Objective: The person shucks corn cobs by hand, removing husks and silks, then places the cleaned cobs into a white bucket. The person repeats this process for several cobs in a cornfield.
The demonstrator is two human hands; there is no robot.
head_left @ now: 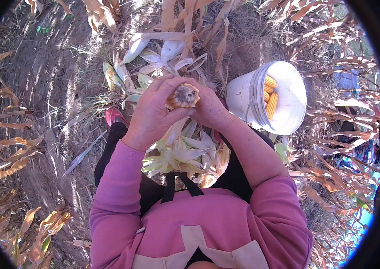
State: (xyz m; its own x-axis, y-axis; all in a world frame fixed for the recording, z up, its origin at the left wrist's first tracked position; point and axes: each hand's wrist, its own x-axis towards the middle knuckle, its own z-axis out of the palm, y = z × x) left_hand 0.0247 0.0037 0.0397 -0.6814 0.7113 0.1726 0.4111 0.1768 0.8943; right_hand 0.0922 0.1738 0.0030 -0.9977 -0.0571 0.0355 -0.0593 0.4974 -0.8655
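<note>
Between my two hands is a yellow ear of corn [184,96], its pale stem end turned up toward me. My left hand [155,104] wraps round its left side, with the thumb along the near edge. From the right, my right hand [210,106] closes on the same ear; its fingertips are partly hidden. Below the hands, loose pale husks [178,151] lie heaped between my legs. Several ears still in their husks [137,48] rest on the ground just beyond my hands.
A white bucket [239,96] lies tipped to the right of my hands, its mouth facing right, with several husked yellow ears [271,106] inside. Dry corn stalks and leaves [333,121] stand along the right side, more on the left [6,148]. Bare soil [50,94] stretches at left.
</note>
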